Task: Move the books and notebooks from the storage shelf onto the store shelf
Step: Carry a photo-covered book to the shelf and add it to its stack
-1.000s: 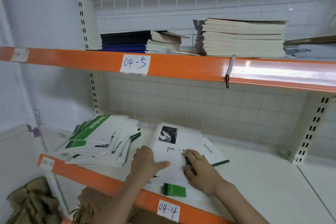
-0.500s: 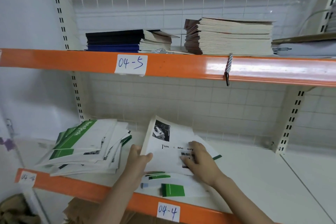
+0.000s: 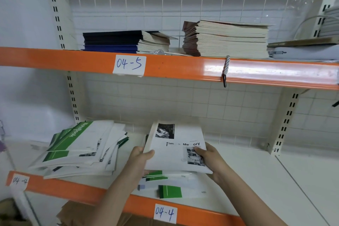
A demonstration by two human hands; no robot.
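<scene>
A white "Time & Memory" book is held tilted above the lower shelf, labelled 04-4. My left hand grips its left edge, thumb on the cover. My right hand grips its right edge, thumb on the cover. Under it lie green-and-white notebooks flat on the shelf. A messy pile of green-and-white notebooks lies to the left.
The upper shelf, labelled 04-5, carries a dark blue notebook stack, a taller brown-spined stack and a grey case. A cord hangs over its orange edge. Brown paper lies below the lower shelf.
Both hands went from pressing on the white book to gripping its edges and lifting it off the notebooks beneath. The camera view shifted right and up.
</scene>
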